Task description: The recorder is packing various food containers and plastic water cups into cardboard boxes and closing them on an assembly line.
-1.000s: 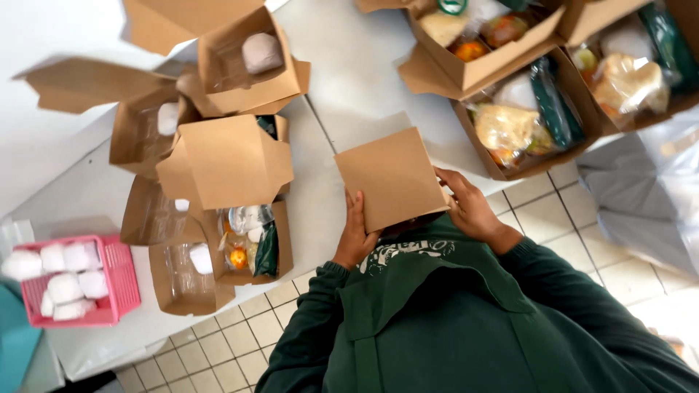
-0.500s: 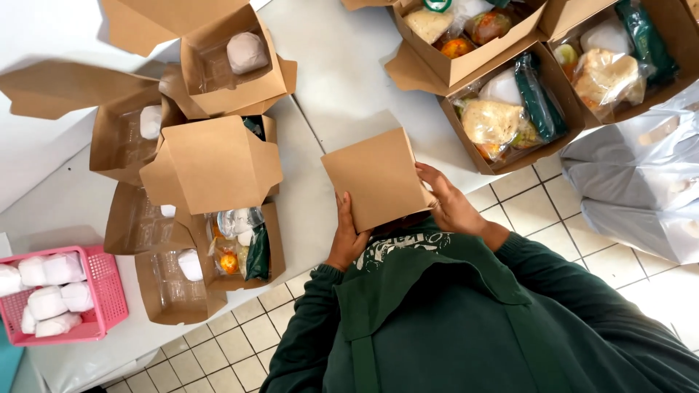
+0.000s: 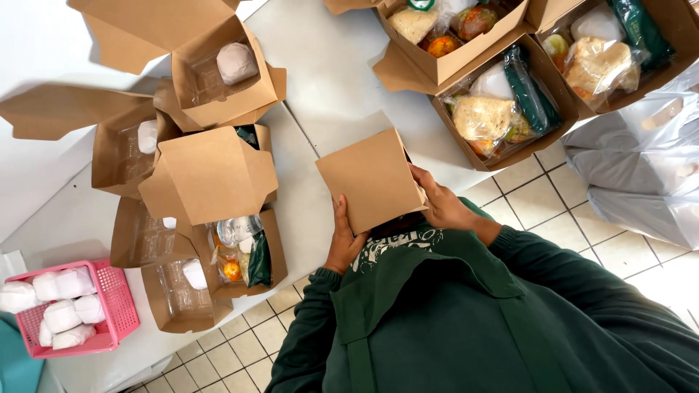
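Observation:
I hold a brown cardboard meal box point(image 3: 371, 178) close to my chest, over the edge of the white table point(image 3: 328, 80). Its flat lid faces the camera and hides what is inside. My left hand point(image 3: 342, 244) grips the box's lower left edge. On the box's right side my right hand point(image 3: 440, 204) has its fingers curled on the rim. Dark green sleeves cover both arms.
Several open cardboard boxes point(image 3: 211, 175) with wrapped rice and food stand at the left. More filled boxes point(image 3: 502, 109) line the top right. A pink basket point(image 3: 65, 309) of white wrapped balls sits lower left. Grey plastic bags point(image 3: 641, 167) lie on the tiled floor at right.
The view has shifted slightly; the box stays held in both hands, tilting a little with the lid still facing up.

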